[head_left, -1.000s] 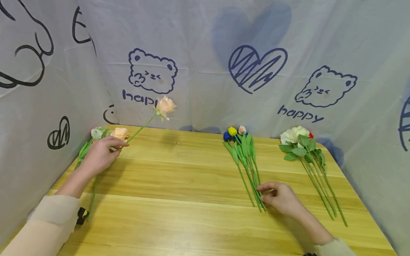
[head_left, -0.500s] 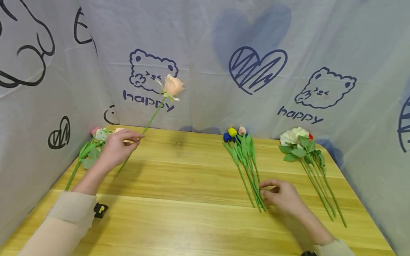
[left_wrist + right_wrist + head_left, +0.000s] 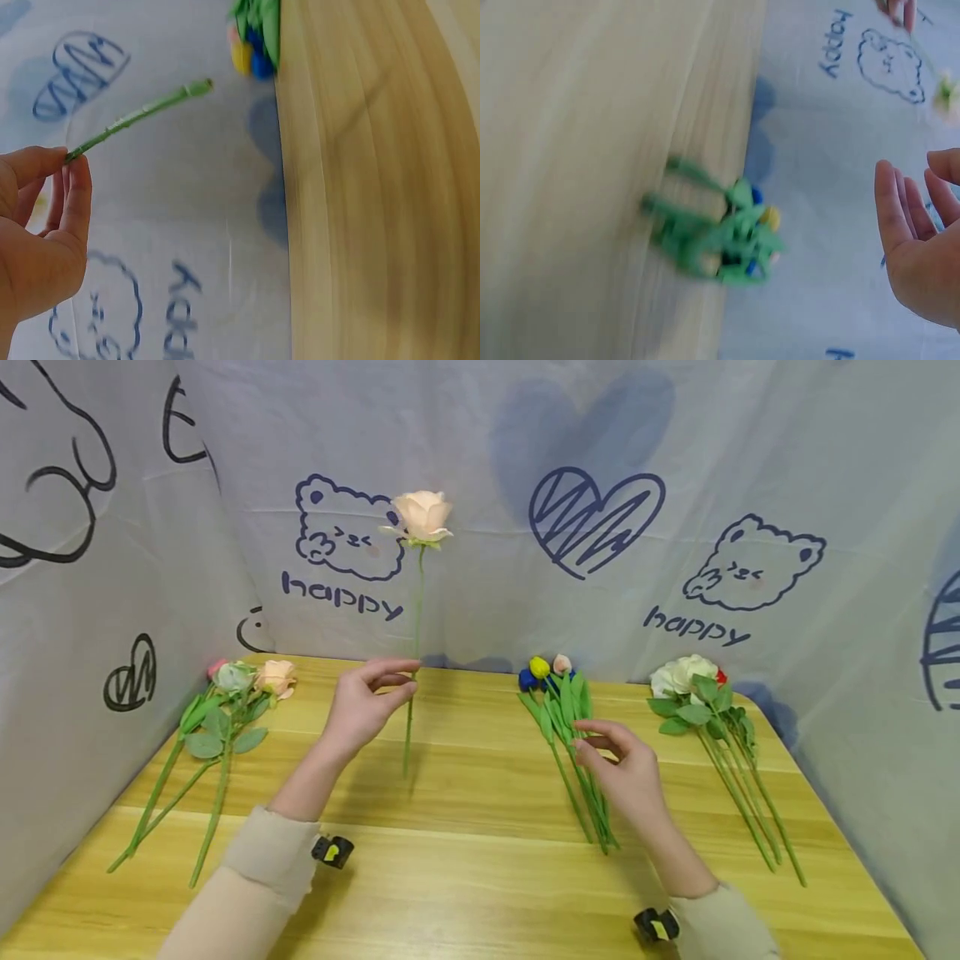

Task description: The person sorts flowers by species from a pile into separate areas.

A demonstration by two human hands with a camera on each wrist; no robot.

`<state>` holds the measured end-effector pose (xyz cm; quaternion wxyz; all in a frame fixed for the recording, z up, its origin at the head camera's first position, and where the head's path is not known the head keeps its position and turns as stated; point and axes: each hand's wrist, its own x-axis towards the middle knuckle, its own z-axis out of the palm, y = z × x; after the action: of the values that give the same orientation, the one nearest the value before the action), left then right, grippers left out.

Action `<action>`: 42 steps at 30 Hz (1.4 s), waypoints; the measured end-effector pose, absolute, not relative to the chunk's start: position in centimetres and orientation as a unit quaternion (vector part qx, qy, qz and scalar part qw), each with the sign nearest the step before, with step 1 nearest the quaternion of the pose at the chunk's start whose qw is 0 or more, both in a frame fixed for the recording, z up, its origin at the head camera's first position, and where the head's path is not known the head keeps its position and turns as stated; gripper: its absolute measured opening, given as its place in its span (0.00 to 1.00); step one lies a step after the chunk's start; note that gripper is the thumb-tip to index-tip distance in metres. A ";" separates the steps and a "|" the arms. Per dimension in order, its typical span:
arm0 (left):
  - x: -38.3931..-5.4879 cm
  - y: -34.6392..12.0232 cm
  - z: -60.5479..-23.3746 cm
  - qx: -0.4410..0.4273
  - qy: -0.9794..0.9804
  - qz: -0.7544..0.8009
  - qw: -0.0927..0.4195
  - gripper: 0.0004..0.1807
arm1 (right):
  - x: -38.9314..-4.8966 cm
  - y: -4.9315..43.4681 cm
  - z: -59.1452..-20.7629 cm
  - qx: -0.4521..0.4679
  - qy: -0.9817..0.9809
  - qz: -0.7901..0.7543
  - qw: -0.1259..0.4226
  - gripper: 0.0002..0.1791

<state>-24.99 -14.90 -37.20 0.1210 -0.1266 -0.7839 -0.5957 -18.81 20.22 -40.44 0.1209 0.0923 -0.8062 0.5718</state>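
Head: left hand pinches peach rose upright above table, left of centre; fingertip pinch looks slight, rose might twist or slip. Tulips lie right of rose, between it and white roses; mixed flowers at left.

Left wrist: stem's lower end free, could swing.

Right wrist: right hand empty, fingers relaxed; could snag tulips' leaves.

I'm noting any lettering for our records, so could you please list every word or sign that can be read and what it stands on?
"happy": on the cloth backdrop, under the left bear drawing.
"happy": slanting upside on the same backdrop, under the right bear drawing.
E-like mark, upper left: letter or drawing, I cannot tell.
No lettering is legible on the flowers or black wrist devices.
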 end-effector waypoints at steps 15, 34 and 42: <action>-24.6 -6.5 -38.6 -0.153 -0.719 -0.675 0.067 0.17 | -19.6 13.7 -41.0 0.150 -0.771 0.619 -0.004 0.17; -24.3 -4.6 -39.7 -0.132 -0.693 -0.708 0.036 0.18 | -19.2 13.4 -40.9 0.155 -0.783 0.601 -0.029 0.17; -24.0 -4.4 -39.8 -0.174 -0.701 -0.690 0.047 0.18 | -18.8 14.4 -41.0 0.154 -0.776 0.611 -0.020 0.18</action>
<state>-23.98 -4.41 -39.76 0.0467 -0.1739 -0.7014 -0.6897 -18.81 14.37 -40.96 -0.0203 0.1543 -0.7761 0.6112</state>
